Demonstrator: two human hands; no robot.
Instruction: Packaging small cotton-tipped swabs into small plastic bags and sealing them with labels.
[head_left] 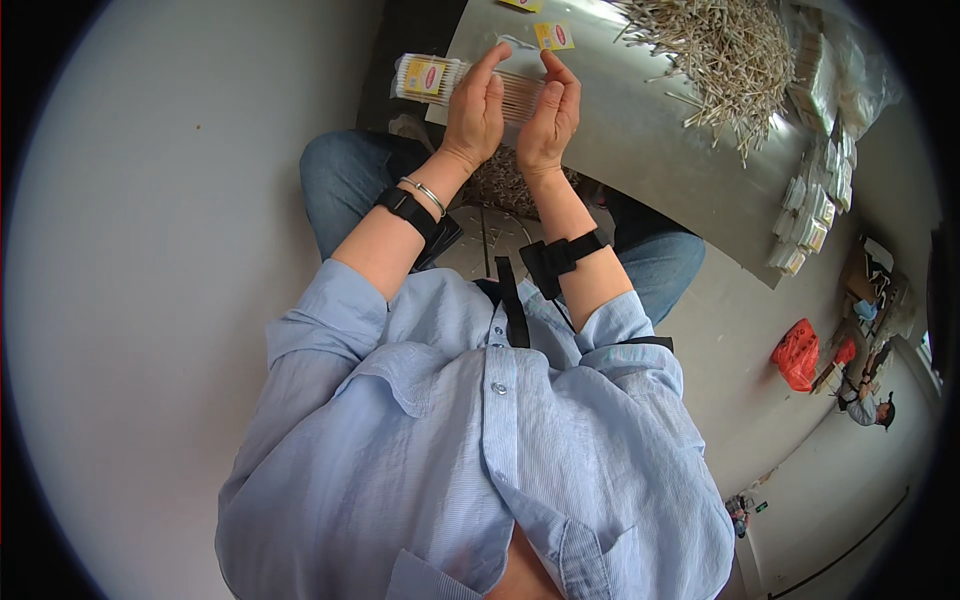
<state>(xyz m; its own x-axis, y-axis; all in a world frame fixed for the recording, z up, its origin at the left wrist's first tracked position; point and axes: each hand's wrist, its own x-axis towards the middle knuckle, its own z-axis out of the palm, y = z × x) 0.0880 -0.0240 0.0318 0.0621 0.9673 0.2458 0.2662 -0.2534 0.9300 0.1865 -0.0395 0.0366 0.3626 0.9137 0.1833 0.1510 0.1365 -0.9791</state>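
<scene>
Wooden cotton swabs (521, 97) lie side by side in a layer between my two hands, above the near left edge of the metal table (640, 130). My left hand (476, 112) is cupped against their left side. My right hand (549, 116) curves around the right side, its thumb and fingers up. Just left of my left hand is a clear pack of cotton swabs (425, 78) with a yellow and red label card. Past my fingertips, another yellow label card (555, 36) lies flat on the metal.
A large heap of loose swabs (715, 60) covers the far right of the table. Bagged packs (815, 80) and several small packs (812, 210) line its right edge. More swabs (500, 185) sit below the table edge, between my knees. A red bag (797, 355) and another person (868, 402) are far right.
</scene>
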